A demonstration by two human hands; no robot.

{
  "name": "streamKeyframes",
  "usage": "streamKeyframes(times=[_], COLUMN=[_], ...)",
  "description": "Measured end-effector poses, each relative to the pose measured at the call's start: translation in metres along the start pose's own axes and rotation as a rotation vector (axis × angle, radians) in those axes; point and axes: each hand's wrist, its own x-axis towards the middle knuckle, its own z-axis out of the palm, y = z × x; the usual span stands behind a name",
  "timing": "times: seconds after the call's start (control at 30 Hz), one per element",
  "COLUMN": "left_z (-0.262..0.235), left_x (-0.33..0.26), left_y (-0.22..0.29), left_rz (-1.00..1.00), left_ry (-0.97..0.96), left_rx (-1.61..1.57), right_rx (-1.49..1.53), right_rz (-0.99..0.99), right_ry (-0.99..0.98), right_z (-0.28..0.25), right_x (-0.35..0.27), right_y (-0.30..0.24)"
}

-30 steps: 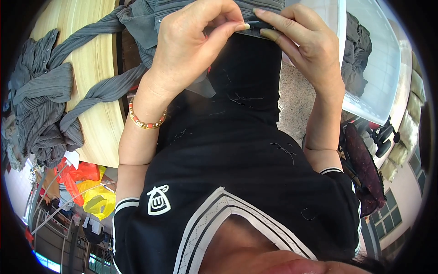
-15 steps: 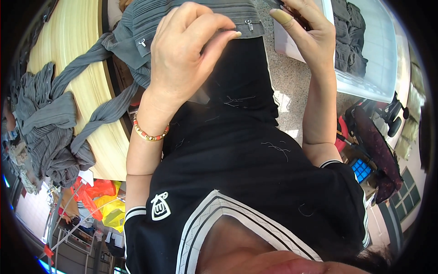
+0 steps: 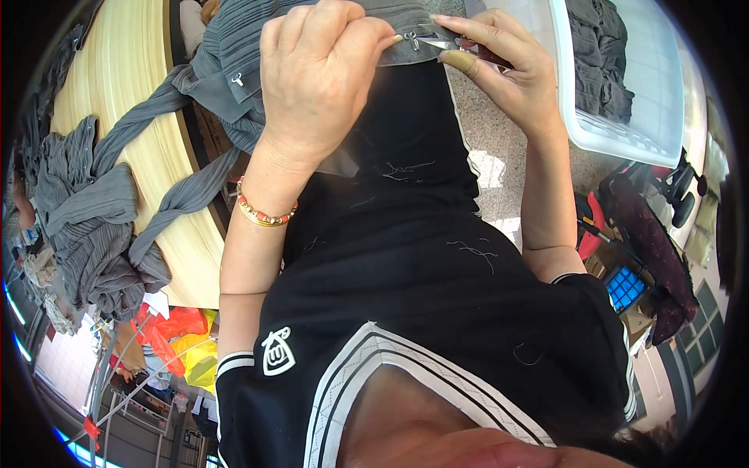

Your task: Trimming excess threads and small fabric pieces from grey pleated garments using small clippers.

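A grey pleated garment [image 3: 257, 39] lies over my lap, with small silver hooks on its flat band. My left hand [image 3: 316, 74] is closed in a pinch beside the right-hand hook [image 3: 412, 41]; what sits between its fingertips is too small to make out. In my right hand [image 3: 515, 66] are thread snips [image 3: 484, 51] with dark handles, held between thumb and fingers. Their pointed silver blades reach the band next to that hook. A tan cover wraps the right thumb. Another hook [image 3: 236, 79] shows left of my left wrist.
On the pale wooden table [image 3: 117, 70] at left lies a heap of grey pleated clothing [image 3: 101, 226], with twisted lengths running to my lap. A translucent plastic bin [image 3: 624, 136] with folded grey garments [image 3: 597, 62] stands at right. Red and yellow bags [image 3: 183, 335] lie lower left.
My right hand has come down and left, bringing the snips' blades to the hook. My left hand's fingers have drawn tighter together near the same hook.
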Motion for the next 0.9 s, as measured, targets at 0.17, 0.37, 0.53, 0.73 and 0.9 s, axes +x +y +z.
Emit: streamKeyframes(times=[0.17, 0.37, 0.53, 0.73, 0.9], left_z=[-0.003, -0.006, -0.006, -0.007, -0.012], left_x=[0.002, 0.004, 0.008, 0.01, -0.013], left_y=[0.003, 0.005, 0.004, 0.007, -0.006], left_rz=[-0.063, -0.133, -0.141, -0.124, -0.46], left_ry=[-0.031, -0.057, -0.062, -0.061, 0.047], left_rx=[-0.065, -0.142, -0.179, -0.28, -0.597], right_rx=[-0.02, 0.042, 0.093, 0.498, 0.184], right_rz=[-0.014, -0.018, -0.011, -0.629, 0.068], right_ry=[-0.018, -0.049, -0.051, 0.277, 0.06], right_z=[-0.001, -0.002, 0.0, 0.038, 0.001], right_x=[0.005, 0.014, 0.016, 0.025, 0.014], right_y=[-0.004, -0.013, -0.016, 0.043, -0.008])
